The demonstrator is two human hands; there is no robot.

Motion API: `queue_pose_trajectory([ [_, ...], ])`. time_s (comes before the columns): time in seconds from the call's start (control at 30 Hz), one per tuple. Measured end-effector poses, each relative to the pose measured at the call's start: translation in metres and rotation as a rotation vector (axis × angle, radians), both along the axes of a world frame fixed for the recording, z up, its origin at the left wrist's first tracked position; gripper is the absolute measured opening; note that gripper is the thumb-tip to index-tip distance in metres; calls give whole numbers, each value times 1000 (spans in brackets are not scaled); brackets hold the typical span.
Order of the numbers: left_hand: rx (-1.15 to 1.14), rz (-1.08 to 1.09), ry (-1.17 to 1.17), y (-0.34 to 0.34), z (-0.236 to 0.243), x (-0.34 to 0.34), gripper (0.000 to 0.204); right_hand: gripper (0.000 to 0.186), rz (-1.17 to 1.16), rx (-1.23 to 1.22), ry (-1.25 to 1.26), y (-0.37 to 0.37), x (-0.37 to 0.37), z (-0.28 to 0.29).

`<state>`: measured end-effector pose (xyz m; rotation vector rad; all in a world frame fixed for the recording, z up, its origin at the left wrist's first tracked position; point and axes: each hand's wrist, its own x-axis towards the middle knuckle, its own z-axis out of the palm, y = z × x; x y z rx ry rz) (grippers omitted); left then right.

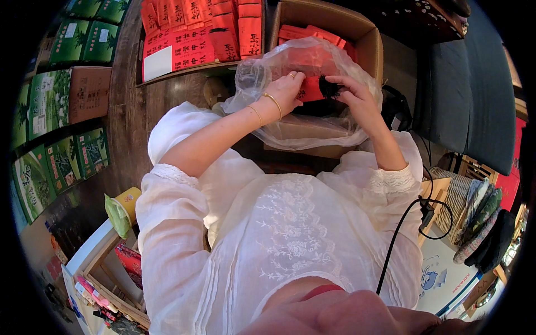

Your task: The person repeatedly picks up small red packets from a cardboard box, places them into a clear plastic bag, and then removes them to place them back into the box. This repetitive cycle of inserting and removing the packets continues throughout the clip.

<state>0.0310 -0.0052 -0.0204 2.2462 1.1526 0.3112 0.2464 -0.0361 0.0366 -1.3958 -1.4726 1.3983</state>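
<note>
- Head view shows your left hand (285,92) gripping the rim of a clear, crinkled plastic bag (290,111), fingers clenched on the film, apparently to hold its mouth up and open.
- Your right hand (354,97) pinches a small tuft of dark, wiry, loose-leaf material (330,88) between thumb and fingertips, just above the bag's opening; the pinch suits something loose and crumbly that would scatter from a slacker grip.
- That tuft sits between your two hands, close to the left fingers, in front of a red rectangular packet (309,89) seen through the film; whether the packet is inside the bag or behind it, you cannot tell.
- The bag is thin, glossy and slack, sagging in soft folds over the near wall of a brown corrugated cardboard box (335,22) holding more flat red packets.
- Left of the box, a shallow wooden tray (190,68) on the dark wood tabletop (125,111) carries rows of stiff red cartons, packed edge to edge.
- Green printed cartons (50,100) line the shelving at your far left.
</note>
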Motion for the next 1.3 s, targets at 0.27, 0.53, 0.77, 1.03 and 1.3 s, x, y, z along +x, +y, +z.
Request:
queue_pose_trajectory([
  [0.27, -21, -14, 15, 1, 2, 1, 60, 41, -12, -123, 162, 0, -6, 14],
  [0.53, -64, 3, -8, 1, 1, 2, 60, 32, -51, 12, 107, 3, -2, 25],
  [0.77, -93, 15, -56, 2, -3, 2, 59, 15, 66, 198, -352, 0, 3, 21],
  [1.03, -136, -10, -81, 0, 0, 6, 61, 15, 75, 285, -427, -7, -14, 11],
  [1.3, -79, -17, -39, 0, 5, 5, 61, 18, -8, 230, -324, 0, -11, 20],
])
